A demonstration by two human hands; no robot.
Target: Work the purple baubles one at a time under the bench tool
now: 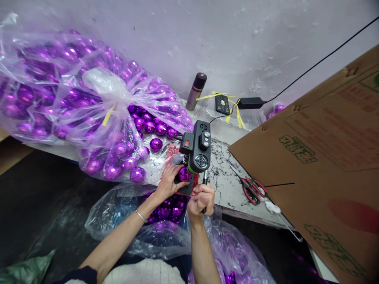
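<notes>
Landmark: the small black machine (197, 148) standing at the near edge of the white table (233, 189), with a red switch and grilles on its face.

Left hand (168, 181) is just left of the machine's base, fingers curled around a purple faceted ball (185, 174) and holding it pressed in under the machine's lower end. Ball touches the machine's underside as far as can be seen; the exact contact is hidden by the fingers.

Right hand (201, 201) sits directly below the machine, closed in a fist around the black lever handle (205, 179) that hangs from it. The handle's long axis runs near vertical in the picture, from machine down to fist.

Key relation: the ball lies up and to the left of the right fist, just beside the lever; left hand is the nearer one, already on it.

Left of the machine, a large clear bag of purple balls (74, 102) tied at the neck, with loose balls spilling toward the machine. Below the machine, off the table edge, an open bag (166, 221) with more purple balls.

Right of the machine: red-handled scissors (251, 190) on the table, then a big tilted cardboard sheet (322, 157). Behind the machine: a spray can (196, 91) and a black power adapter (251, 103) by the wall
</notes>
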